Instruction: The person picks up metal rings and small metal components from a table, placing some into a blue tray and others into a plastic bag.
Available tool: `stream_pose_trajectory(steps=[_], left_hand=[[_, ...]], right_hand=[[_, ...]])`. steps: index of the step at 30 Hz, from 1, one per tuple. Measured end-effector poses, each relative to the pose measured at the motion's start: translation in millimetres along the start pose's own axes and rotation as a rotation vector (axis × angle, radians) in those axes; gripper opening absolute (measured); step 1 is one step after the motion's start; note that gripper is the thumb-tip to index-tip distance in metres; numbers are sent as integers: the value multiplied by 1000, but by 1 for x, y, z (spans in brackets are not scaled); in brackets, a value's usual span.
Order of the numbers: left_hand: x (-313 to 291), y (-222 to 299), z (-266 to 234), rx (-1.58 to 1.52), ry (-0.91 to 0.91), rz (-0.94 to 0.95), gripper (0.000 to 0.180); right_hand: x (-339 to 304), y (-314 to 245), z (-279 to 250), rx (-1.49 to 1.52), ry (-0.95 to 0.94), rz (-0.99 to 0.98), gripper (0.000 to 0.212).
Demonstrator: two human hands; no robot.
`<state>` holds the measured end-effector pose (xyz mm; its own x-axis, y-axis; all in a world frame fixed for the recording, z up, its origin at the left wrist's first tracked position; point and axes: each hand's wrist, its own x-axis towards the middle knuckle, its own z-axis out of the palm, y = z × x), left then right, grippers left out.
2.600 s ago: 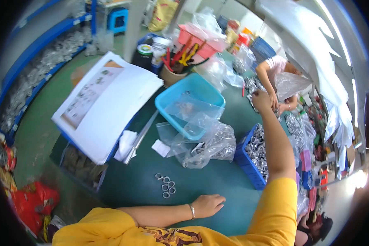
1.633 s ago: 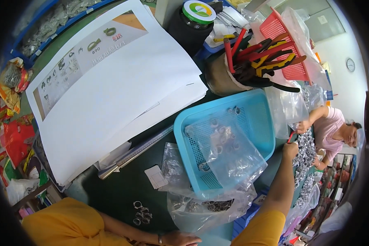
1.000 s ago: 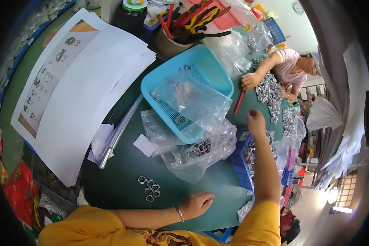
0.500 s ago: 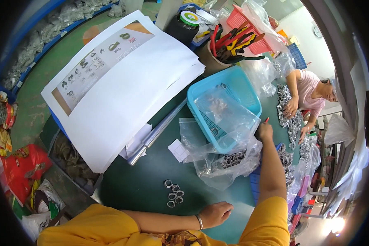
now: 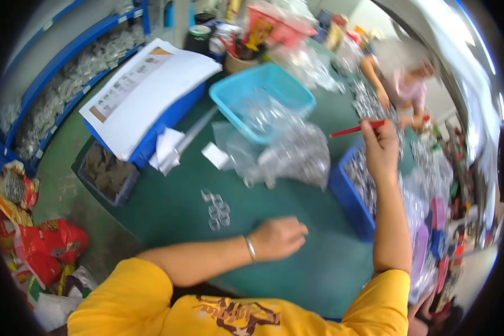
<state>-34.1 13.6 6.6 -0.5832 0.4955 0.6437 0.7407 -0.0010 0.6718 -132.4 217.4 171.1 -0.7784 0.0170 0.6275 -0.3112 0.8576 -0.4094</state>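
My right hand (image 5: pixel 379 147) is raised over the blue bin (image 5: pixel 348 193) on the right, its fingers closed round a slim red pen (image 5: pixel 346 132) held nearly level. Metal ring-like pieces fill that bin. My left hand (image 5: pixel 280 238), a bracelet at its wrist, rests curled on the green table (image 5: pixel 313 263); whatever its fingers may hold is hidden. To its left lie several metal rings (image 5: pixel 219 212) in a small cluster. Beyond is a clear plastic bag (image 5: pixel 299 154) with metal pieces, lying against the light-blue basket (image 5: pixel 229 109). A white card (image 5: pixel 215 155) lies beside the bag.
Printed sheets (image 5: pixel 151 92) lie on a blue holder at the far left, near a metal rod (image 5: pixel 193 134). Behind the basket stands a pot of pliers (image 5: pixel 238 64). A person in pink (image 5: pixel 409 87) works at a metal-piece pile, far right. A grey bin (image 5: pixel 103 173) sits left.
My right hand has lifted from beside the basket, bringing the red pen into plain sight. The view has shifted, so more of the blue bin shows. My left hand stays curled on the table.
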Motion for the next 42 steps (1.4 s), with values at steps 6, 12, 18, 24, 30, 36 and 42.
stream_pose_trajectory(steps=[6,12,18,24,30,36,42], left_hand=[[-21,70,-43,18,-96,-413,6],[-81,133,-32,89,-1045,-484,11],[-133,127,34,139,-1037,-488,35],[-122,145,101,-127,-1323,-697,55],[-109,144,143,-123,-1434,-622,60],[-93,166,196,3,-1679,-429,58],[-8,182,164,-90,-1365,-388,44]], right_hand=[[-179,-106,-174,184,-170,-245,11],[-378,-74,-232,191,-925,582,16],[-507,-57,-155,295,-536,1004,33],[-510,-55,-175,28,-774,1041,49],[-594,-50,-175,456,-551,1170,46],[-634,-52,-195,463,-483,1354,44],[-592,-25,-218,116,-807,1178,46]])
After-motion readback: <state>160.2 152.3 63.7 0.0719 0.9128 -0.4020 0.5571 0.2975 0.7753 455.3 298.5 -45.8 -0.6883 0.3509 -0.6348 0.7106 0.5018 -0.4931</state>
